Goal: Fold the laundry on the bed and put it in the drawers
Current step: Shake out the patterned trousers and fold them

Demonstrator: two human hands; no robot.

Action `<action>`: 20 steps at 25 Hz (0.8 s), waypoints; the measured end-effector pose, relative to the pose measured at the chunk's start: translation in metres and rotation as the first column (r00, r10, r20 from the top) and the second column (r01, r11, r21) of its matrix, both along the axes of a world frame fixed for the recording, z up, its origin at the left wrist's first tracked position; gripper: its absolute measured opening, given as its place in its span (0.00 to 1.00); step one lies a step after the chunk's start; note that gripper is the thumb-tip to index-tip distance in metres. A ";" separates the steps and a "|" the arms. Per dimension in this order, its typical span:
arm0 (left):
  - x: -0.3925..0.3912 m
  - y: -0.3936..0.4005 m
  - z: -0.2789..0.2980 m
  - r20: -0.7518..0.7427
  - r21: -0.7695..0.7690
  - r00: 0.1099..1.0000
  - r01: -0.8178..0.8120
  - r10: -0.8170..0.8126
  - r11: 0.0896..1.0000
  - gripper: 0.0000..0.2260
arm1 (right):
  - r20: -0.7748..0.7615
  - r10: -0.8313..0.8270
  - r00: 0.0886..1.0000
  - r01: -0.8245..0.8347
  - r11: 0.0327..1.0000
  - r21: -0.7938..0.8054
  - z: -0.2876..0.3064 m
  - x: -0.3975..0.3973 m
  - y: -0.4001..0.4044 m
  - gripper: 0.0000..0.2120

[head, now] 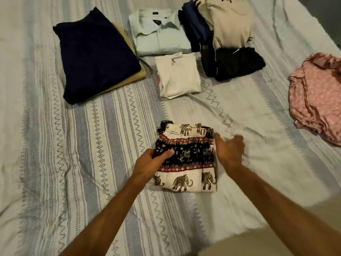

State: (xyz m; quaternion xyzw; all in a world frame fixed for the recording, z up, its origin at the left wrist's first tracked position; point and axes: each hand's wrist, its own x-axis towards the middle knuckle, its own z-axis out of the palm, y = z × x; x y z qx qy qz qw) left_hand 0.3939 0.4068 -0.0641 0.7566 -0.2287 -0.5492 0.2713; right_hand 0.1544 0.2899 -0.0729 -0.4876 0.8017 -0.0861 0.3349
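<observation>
A folded elephant-print garment (191, 161) in cream, black and red lies on the striped bedspread (83, 145) in front of me. My left hand (151, 161) grips its left edge, thumb on top of the fabric. At its right edge is my right hand (230, 150), fingers curled and blurred, thumb touching the cloth near the upper corner. Whether it holds the fabric is unclear.
Folded piles lie further up the bed: a navy piece over a tan one (96, 54), a pale collared shirt (158, 32), a cream top (179, 74), dark garments (230, 63) under a beige one (230, 23). An unfolded pink garment (317, 95) lies at the right.
</observation>
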 end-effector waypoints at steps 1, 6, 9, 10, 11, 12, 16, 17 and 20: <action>-0.002 -0.007 -0.003 0.001 0.016 1.000 0.003 -0.003 1.000 0.36 | 0.025 0.021 0.999 -0.022 0.998 0.058 -0.012 -0.014 0.017 0.47; -0.010 -0.018 -0.008 -0.009 0.165 0.985 0.172 -0.173 0.971 0.42 | 0.300 0.097 0.949 -0.144 0.980 0.139 -0.003 -0.030 0.066 0.22; -0.012 -0.011 -0.009 -0.113 0.134 0.991 0.088 -0.073 0.987 0.39 | 0.465 -0.081 0.882 -0.075 0.948 0.308 -0.004 -0.016 0.059 0.16; -0.011 -0.008 -0.009 -0.163 0.113 0.986 0.063 -0.044 0.992 0.38 | 0.493 -0.067 0.867 -0.098 0.949 0.301 -0.006 -0.011 0.052 0.13; -0.011 -0.007 -0.008 -0.207 0.092 0.978 0.045 -0.025 0.995 0.36 | 0.520 -0.022 0.854 -0.136 0.955 0.264 -0.004 -0.004 0.044 0.10; -0.009 -0.007 -0.006 -0.240 0.065 0.971 0.028 -0.011 0.998 0.35 | 0.548 0.030 0.836 -0.175 0.961 0.215 0.002 0.006 0.036 0.09; 0.011 -0.024 0.006 -0.267 -0.043 0.962 -0.074 0.060 0.996 0.32 | 0.628 0.141 0.765 -0.285 0.949 0.133 0.019 0.046 0.004 0.14; 0.020 -0.031 0.012 -0.268 -0.078 0.961 -0.096 0.072 0.992 0.32 | 0.609 0.182 0.772 -0.302 0.948 0.100 0.022 0.056 -0.005 0.15; 0.058 -0.049 0.036 -0.257 -0.171 0.961 -0.148 0.101 0.974 0.32 | 0.594 0.265 0.760 -0.312 0.950 -0.024 0.040 0.096 -0.031 0.14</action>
